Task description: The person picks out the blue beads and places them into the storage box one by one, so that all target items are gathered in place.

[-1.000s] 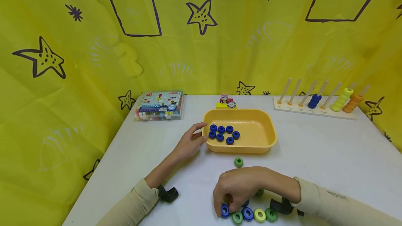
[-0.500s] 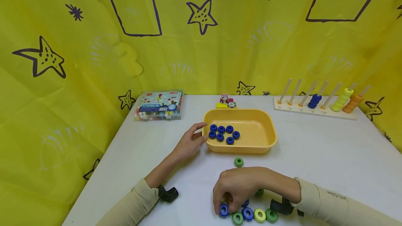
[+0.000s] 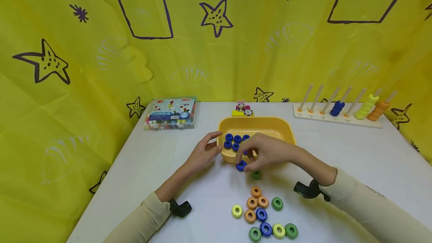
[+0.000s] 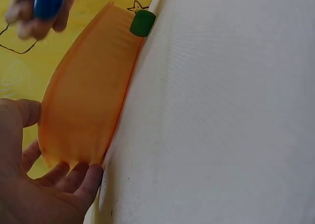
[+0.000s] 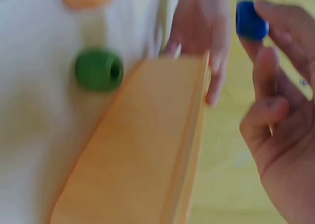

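Observation:
My right hand (image 3: 271, 150) pinches a blue ring bead (image 3: 241, 166) between thumb and fingertips, just in front of the yellow-orange plastic tray (image 3: 260, 123). In the right wrist view the bead (image 5: 251, 21) stands higher than the tray's rim. With thumb at the rim and fingers against its side, my left hand (image 3: 204, 153) holds the left end of the tray. Several blue beads (image 3: 229, 137) lie inside at the left, partly covered by my right hand. A green bead (image 3: 256, 175) sits on the table beneath that hand.
Loose orange (image 3: 250, 216), yellow (image 3: 237, 211), green (image 3: 277, 203) and blue beads (image 3: 266, 229) lie near the front. A peg rack (image 3: 337, 119) stands back right, a clear box of coloured pieces (image 3: 171, 113) back left. Behind the tray sits a small toy figure (image 3: 241, 107).
My right hand has lifted a blue bead from the front group and carried it forward to the tray's near side, uncovering the orange beads. The left hand stays on the tray.

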Tool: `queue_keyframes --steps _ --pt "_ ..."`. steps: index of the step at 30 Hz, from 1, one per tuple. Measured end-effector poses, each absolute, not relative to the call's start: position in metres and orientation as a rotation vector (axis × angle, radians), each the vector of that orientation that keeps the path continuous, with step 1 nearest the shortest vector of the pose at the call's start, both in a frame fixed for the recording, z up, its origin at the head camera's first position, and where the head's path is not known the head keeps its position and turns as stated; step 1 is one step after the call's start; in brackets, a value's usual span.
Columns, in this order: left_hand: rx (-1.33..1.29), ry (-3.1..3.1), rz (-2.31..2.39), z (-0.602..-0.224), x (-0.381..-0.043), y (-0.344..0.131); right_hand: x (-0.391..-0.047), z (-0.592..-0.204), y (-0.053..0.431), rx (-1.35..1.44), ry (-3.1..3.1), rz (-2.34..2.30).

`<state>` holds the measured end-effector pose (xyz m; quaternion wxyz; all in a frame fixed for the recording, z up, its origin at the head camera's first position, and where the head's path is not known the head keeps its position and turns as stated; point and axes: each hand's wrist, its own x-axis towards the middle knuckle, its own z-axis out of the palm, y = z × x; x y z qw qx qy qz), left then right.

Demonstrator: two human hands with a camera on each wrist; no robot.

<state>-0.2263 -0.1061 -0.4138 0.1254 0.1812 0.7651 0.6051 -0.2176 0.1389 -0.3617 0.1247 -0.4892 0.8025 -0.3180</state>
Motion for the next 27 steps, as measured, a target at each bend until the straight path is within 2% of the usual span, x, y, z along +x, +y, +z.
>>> queue_keyframes --steps 6,11,19,27 --pt "0.510 2.221 1.767 -0.414 -0.226 -0.106 -0.245 -0.371 0.159 -1.032 2.596 -1.044" --pt "0.522 2.220 1.771 -0.413 -0.225 -0.106 -0.261 -0.382 0.169 -0.830 2.752 -1.013" --pt "0.515 2.220 1.766 -0.424 -0.233 -0.108 -0.283 -0.391 0.175 -0.659 2.806 -0.955" --pt "0.505 2.255 1.784 -0.443 -0.240 -0.107 -0.295 -0.398 0.175 -0.646 2.748 -0.888"
